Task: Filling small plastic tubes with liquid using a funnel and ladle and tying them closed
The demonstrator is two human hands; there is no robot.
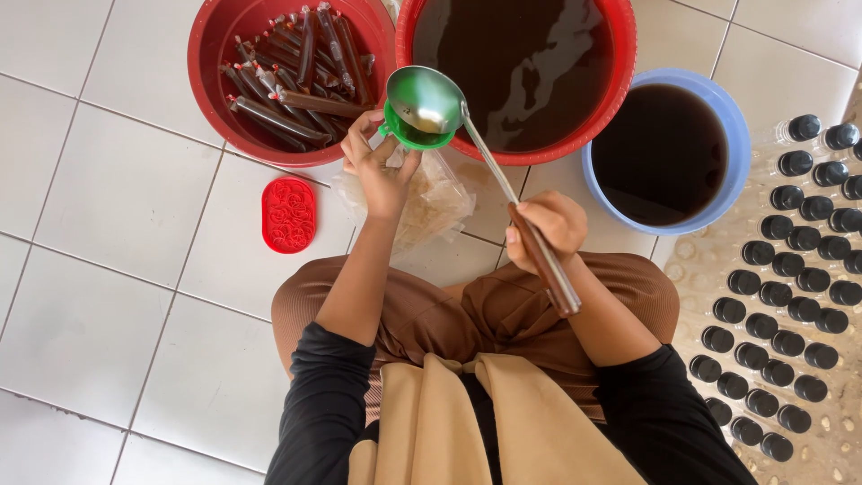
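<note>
My left hand (377,166) holds a green funnel (409,136) upright, apparently with a thin clear plastic bag under it. My right hand (543,226) grips the brown wooden handle of a metal ladle (424,99), whose bowl is tilted over the funnel. Just behind the ladle stands a large red basin (620,85) full of dark brown liquid. A second red basin (208,85) at the upper left holds several long, sealed plastic tubes of the dark liquid (287,81). A pile of clear plastic bags (435,207) lies on the floor below the funnel.
A blue bucket (736,135) of dark liquid stands at the right. Many clear bottles with black caps (790,269) are lined up at the far right. A small red oval object (288,214) lies on the white tiled floor (117,207). My knees in brown cloth are below.
</note>
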